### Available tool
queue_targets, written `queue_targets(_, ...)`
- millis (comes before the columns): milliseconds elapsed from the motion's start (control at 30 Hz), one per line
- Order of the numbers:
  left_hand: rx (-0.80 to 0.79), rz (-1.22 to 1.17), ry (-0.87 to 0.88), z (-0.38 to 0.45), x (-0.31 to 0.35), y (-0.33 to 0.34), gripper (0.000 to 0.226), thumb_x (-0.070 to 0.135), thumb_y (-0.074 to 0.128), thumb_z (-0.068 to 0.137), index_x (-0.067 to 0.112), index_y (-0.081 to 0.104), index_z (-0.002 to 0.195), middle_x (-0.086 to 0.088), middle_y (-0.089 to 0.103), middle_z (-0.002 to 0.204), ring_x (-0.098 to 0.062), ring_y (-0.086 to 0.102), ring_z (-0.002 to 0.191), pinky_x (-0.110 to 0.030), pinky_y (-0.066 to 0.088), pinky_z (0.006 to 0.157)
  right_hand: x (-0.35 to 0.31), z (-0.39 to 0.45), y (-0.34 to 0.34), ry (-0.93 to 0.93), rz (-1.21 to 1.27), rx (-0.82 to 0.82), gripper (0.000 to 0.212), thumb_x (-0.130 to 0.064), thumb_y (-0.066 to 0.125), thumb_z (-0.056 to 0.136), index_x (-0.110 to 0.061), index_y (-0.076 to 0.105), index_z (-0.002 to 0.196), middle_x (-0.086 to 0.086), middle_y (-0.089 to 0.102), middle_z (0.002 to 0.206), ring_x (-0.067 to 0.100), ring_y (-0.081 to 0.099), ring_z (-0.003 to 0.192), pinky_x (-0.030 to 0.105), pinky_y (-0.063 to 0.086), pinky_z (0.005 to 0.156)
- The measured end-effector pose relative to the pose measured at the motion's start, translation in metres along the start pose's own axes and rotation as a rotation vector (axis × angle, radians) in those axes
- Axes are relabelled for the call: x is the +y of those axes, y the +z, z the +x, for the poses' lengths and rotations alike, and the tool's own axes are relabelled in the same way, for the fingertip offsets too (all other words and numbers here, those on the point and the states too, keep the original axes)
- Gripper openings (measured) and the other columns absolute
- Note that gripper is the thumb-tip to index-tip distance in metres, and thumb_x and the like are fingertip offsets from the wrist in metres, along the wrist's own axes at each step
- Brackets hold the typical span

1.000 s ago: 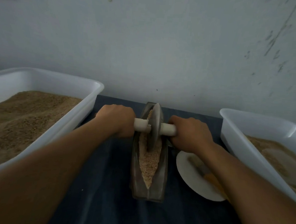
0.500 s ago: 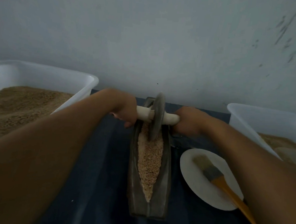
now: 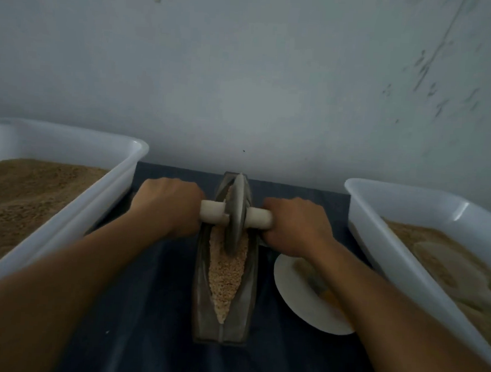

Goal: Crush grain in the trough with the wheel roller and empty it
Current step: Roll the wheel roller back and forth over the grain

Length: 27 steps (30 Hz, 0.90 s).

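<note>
At table centre, on a dark blue cloth, a boat-shaped metal trough is set lengthwise, its far end toward the wall.

Item: grain. Held inside the trough as a pale, coarse strip tapering to a point at the near end. Individual pieces are seen to be coarse rather than powdery; fineness cannot be judged further.

Item: wheel roller. A grey disc stood upright on edge in the far part of the trough, bedded in the grain, with a pale axle handle projecting to each side.

Item: left hand. Fingers are curled round the left handle stub, clamped on it.

Item: right hand. Fingers are wrapped round the right handle stub, likewise clamped.

Item: left white tub. Placed just beside the left forearm, filled with brown granular material.

Item: right white tub. Placed at the right, part-filled with similar tan material.

Item: white plate. Laid between the trough and the right tub, partly hidden by the right forearm; something orange lies on it, not identifiable.

Progress, as judged: crushing is under way and is not finished, the near portion of grain appearing coarse. Emptying has not been started; the trough remains flat and loaded. Remaining work is judged to be further rolling, then removal of the roller and tipping out of the contents.
</note>
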<state>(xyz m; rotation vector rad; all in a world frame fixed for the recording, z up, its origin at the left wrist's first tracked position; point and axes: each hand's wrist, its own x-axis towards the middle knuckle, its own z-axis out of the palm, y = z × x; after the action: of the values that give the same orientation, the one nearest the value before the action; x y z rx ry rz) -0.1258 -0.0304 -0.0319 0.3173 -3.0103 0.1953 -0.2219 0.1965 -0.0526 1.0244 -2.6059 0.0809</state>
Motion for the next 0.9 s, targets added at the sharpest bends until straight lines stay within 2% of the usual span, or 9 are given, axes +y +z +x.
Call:
queue_targets(100, 0.128, 0.025, -0.018, -0.02, 0.008, 0.003, 0.022, 0.049, 0.066, 0.083, 0.039, 0.058, 0.1, 0.01, 0.058, 0.084, -0.014, 0.058, 0.075, -0.033, 0.044, 0.065, -0.006, -0.022, 0.004, 0.013, 0.033, 0.116, 0.027, -0.049, 0.062, 0.075, -0.035, 0.053, 0.096, -0.009, 0.064, 0.08, 0.02, 0.064, 0.073, 0.031, 0.027, 0.055)
queue_targets(167, 0.28, 0.065, -0.017, -0.035, 0.012, 0.01, 0.021, 0.047, 0.068, 0.084, 0.038, 0.053, 0.094, 0.011, 0.056, 0.08, -0.012, 0.056, 0.07, -0.031, 0.04, 0.06, -0.011, -0.033, 0.003, -0.001, 0.051, 0.158, 0.027, -0.049, 0.059, 0.074, -0.035, 0.053, 0.096, -0.01, 0.064, 0.08, 0.017, 0.062, 0.07, 0.031, 0.027, 0.056)
queue_targets(233, 0.444, 0.082, 0.032, -0.049, 0.014, 0.018, 0.028, 0.039, 0.079, 0.076, 0.03, 0.053, 0.084, 0.008, 0.06, 0.075, -0.015, 0.059, 0.062, -0.029, 0.037, 0.055, -0.016, -0.043, -0.001, -0.025, 0.048, 0.188, 0.023, -0.047, 0.06, 0.075, -0.034, 0.054, 0.094, -0.01, 0.061, 0.079, 0.016, 0.06, 0.069, 0.032, 0.03, 0.057)
queue_targets(333, 0.573, -0.012, 0.096, -0.063, 0.012, 0.025, 0.04, 0.021, 0.092, 0.058, 0.02, 0.054, 0.072, -0.001, 0.057, 0.062, -0.021, 0.053, 0.049, -0.029, 0.039, 0.051, -0.023, -0.056, -0.006, -0.047, 0.012, 0.244, 0.021, -0.043, 0.062, 0.078, -0.03, 0.056, 0.093, -0.009, 0.057, 0.078, 0.017, 0.056, 0.066, 0.033, 0.028, 0.059)
queue_targets(400, 0.617, -0.026, 0.101, -0.071, 0.014, 0.025, 0.039, 0.016, 0.09, 0.058, 0.018, 0.054, 0.072, -0.003, 0.056, 0.061, -0.022, 0.052, 0.049, -0.029, 0.037, 0.052, -0.026, -0.064, -0.008, -0.044, 0.014, 0.273, 0.022, -0.043, 0.062, 0.08, -0.029, 0.059, 0.096, -0.009, 0.057, 0.078, 0.016, 0.053, 0.066, 0.033, 0.028, 0.061)
queue_targets(533, 0.731, -0.009, 0.104, -0.083, 0.016, 0.025, 0.033, 0.013, 0.084, 0.062, 0.017, 0.054, 0.075, -0.003, 0.054, 0.065, -0.023, 0.051, 0.054, -0.03, 0.029, 0.057, -0.031, -0.079, -0.008, -0.008, 0.058, 0.289, 0.023, -0.042, 0.064, 0.083, -0.031, 0.059, 0.103, -0.011, 0.058, 0.084, 0.013, 0.053, 0.073, 0.035, 0.04, 0.069)
queue_targets(700, 0.759, -0.017, 0.158, -0.08, 0.014, 0.025, 0.033, 0.014, 0.084, 0.062, 0.017, 0.056, 0.077, -0.004, 0.056, 0.067, -0.023, 0.052, 0.056, -0.032, 0.037, 0.055, -0.031, -0.087, -0.001, 0.003, 0.075, 0.338, 0.023, -0.041, 0.067, 0.082, -0.032, 0.056, 0.1, -0.012, 0.055, 0.083, 0.012, 0.049, 0.071, 0.035, 0.036, 0.066)
queue_targets(800, 0.675, 0.027, 0.155, -0.066, 0.013, 0.023, 0.032, 0.021, 0.086, 0.063, 0.02, 0.055, 0.074, -0.001, 0.055, 0.064, -0.021, 0.052, 0.054, -0.031, 0.039, 0.054, -0.028, -0.077, 0.001, 0.0, 0.045, 0.297, 0.022, -0.04, 0.068, 0.082, -0.03, 0.055, 0.095, -0.01, 0.056, 0.077, 0.014, 0.051, 0.064, 0.033, 0.036, 0.061)
queue_targets(900, 0.573, 0.071, 0.123, -0.05, 0.009, 0.024, 0.032, 0.032, 0.085, 0.068, 0.025, 0.054, 0.076, 0.005, 0.057, 0.066, -0.018, 0.055, 0.055, -0.028, 0.036, 0.053, -0.025, -0.058, 0.001, 0.022, -0.048, 0.257, 0.023, -0.043, 0.068, 0.078, -0.031, 0.054, 0.091, -0.009, 0.058, 0.074, 0.017, 0.055, 0.06, 0.03, 0.027, 0.053)
